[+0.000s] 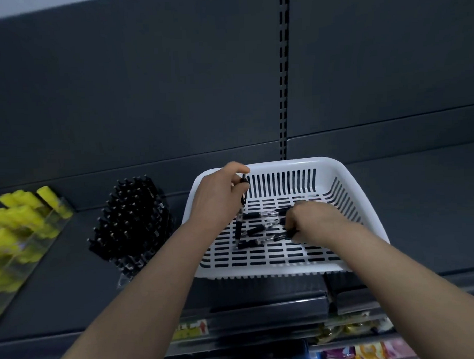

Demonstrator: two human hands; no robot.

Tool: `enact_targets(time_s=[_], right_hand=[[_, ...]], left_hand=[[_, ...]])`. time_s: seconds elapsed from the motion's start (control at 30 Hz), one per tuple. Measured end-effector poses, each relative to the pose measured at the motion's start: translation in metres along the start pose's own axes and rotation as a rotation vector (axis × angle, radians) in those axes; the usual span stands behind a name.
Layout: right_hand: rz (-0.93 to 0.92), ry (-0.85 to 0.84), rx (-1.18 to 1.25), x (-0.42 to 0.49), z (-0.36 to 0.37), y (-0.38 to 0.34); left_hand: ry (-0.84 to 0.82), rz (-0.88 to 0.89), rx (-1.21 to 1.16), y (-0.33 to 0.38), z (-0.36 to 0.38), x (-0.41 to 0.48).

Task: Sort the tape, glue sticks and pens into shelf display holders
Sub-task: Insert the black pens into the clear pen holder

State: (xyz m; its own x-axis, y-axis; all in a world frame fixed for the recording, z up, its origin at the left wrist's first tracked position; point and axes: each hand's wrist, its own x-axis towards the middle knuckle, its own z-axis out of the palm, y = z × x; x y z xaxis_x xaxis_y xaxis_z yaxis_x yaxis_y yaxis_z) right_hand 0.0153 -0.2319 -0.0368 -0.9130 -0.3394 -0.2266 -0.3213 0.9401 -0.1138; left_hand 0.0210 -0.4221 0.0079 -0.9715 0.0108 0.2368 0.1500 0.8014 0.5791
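Pens lie loose on the floor of the white slotted basket, centre of the dark shelf. Left of it, a packed pen holder; leftmost, yellow glue sticks. My left hand pinches one pen upright; my right hand curls round the loose ones.

Both bare forearms reach in from the near edge and converge toward the far middle. The left grip is raised and farther away, back upward, with thumb and curled fingers pinching upright pens. The right grip sits lower and to the right, palm down, fingers curled round lying pens.
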Motion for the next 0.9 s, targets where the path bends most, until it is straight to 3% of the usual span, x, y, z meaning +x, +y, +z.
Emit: enact_targets(time_s=[0.13,0.27,0.43,0.67,0.9], right_hand=[[0.050,0.120,0.194,-0.010,-0.011,-0.006],[0.023,0.449,0.647,-0.027,-0.036,-0.036],[-0.106,0.710,0.928,-0.049,-0.061,-0.103],[-0.150,0.723,0.945,-0.052,-0.053,-0.185],[-0.138,0.722,0.949,-0.049,-0.027,-0.229]], left_hand=[[0.122,0.062,-0.104,-0.001,-0.026,-0.009],[0.268,0.152,-0.196,-0.008,-0.062,-0.026],[0.389,0.221,-0.294,-0.032,-0.114,-0.055],[0.410,0.185,-0.247,-0.090,-0.162,-0.098],[0.421,0.135,-0.182,-0.142,-0.165,-0.117]])
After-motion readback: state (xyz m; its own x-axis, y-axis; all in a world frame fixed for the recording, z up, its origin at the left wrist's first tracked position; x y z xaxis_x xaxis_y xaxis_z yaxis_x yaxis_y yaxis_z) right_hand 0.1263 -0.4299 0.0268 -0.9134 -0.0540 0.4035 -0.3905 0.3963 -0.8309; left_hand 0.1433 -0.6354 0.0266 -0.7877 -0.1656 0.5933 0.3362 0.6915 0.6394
